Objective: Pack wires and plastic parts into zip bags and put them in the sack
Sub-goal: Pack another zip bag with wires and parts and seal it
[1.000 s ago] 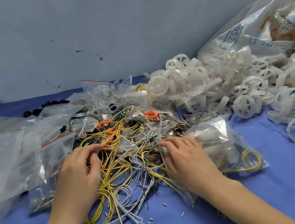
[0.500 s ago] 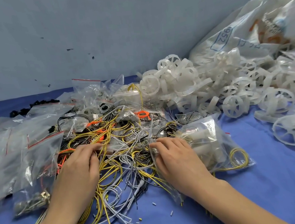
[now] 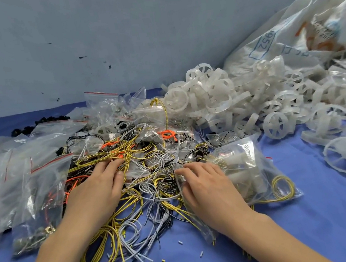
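A tangled heap of yellow, white, black and orange wires point(image 3: 142, 173) lies on the blue cloth in front of me. My left hand point(image 3: 97, 191) lies on the heap, its fingertips pinching yellow wires near an orange one. My right hand point(image 3: 206, 183) holds the mouth edge of a clear zip bag point(image 3: 245, 165) that contains white plastic parts and a yellow wire coil. A pile of white plastic wheel-shaped parts point(image 3: 240, 106) sits behind it. The white woven sack point(image 3: 299, 36) lies at the far right.
Several clear zip bags point(image 3: 21, 169) with red seals, some filled, lie at the left and behind the wires. Black parts point(image 3: 37, 125) sit at the back left. Small wire offcuts point(image 3: 180, 242) dot the blue cloth point(image 3: 327, 210) near me. A grey wall point(image 3: 113, 30) stands behind.
My left hand has crept slightly forward into the yellow wires. My right hand stays on the bag's mouth. The view has shifted a little.
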